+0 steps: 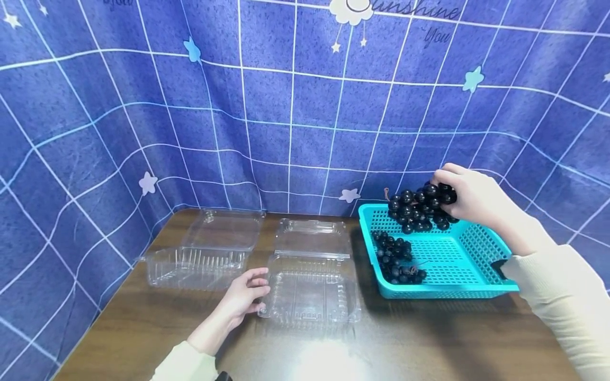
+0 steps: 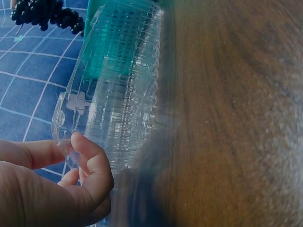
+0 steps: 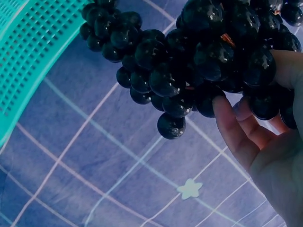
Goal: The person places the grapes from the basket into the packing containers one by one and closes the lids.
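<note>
the black grape bunch (image 1: 416, 211) is suspended above the back edge of the turquoise basket (image 1: 443, 291); the right hand (image 1: 469, 196) grasps it. further grapes (image 1: 393, 256) lie along the basket's left edge. the left hand (image 1: 244, 293) pinches the left rim of the open clear container (image 1: 310, 316). another container (image 1: 195, 278) stands open at the back left corner of the tabletop (image 1: 405, 338).

The lettering that can be read is printed on the blue grid-patterned cloth (image 1: 314, 100) in the head view. High on it, right of the middle, the word "Sunshine" (image 1: 419, 9) runs in dark script just beside a white cloud (image 1: 339, 11). Below the latter part of that word stands "You" (image 1: 437, 35), in similar dark script. Toward the upper left, more dark script (image 1: 118, 2) is cut by the top edge, too little showing to read surely.
</note>
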{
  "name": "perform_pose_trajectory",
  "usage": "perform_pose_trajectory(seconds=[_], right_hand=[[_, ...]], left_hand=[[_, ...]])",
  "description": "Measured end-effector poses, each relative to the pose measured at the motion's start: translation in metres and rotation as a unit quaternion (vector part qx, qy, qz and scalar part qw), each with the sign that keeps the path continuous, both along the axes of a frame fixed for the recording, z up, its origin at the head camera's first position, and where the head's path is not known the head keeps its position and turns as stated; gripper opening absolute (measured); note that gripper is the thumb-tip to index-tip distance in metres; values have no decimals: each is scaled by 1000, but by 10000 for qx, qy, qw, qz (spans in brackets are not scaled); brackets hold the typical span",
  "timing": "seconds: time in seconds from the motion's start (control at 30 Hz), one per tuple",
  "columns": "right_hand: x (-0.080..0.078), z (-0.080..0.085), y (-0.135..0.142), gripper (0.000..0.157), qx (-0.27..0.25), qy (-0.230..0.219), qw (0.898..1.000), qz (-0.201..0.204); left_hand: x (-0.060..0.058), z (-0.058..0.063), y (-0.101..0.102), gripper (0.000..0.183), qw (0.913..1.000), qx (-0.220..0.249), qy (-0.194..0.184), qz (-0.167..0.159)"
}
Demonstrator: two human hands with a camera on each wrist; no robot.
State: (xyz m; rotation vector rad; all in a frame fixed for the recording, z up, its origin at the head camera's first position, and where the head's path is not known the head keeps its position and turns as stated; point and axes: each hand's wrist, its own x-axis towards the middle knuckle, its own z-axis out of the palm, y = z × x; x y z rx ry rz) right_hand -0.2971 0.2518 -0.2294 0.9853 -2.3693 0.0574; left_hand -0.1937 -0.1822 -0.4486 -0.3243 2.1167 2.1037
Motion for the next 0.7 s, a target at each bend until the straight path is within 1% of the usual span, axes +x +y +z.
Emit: perform_pose_trajectory(seconds=[0.3,0.37,0.53,0.6,0.7], right_hand=[[6,-1,-20,43,-362,196,9990,182],[8,-2,-24,42,-447,213,9982,340],[13,-4,-36,43,-662,191,9938,878],[15,-6,-41,44,-716,192,9924,985],[19,-9,-46,44,-772,185,9915,1028]], left_hand=[[-2,-1,0,52,10000,61,-3,-71],[-2,-1,0,52,10000,51,2,-58],[-2,-2,0,53,10000,45,4,11],[-2,-2,0,53,10000,47,-4,5],[-2,-2,-1,53,10000,32,-8,-16]])
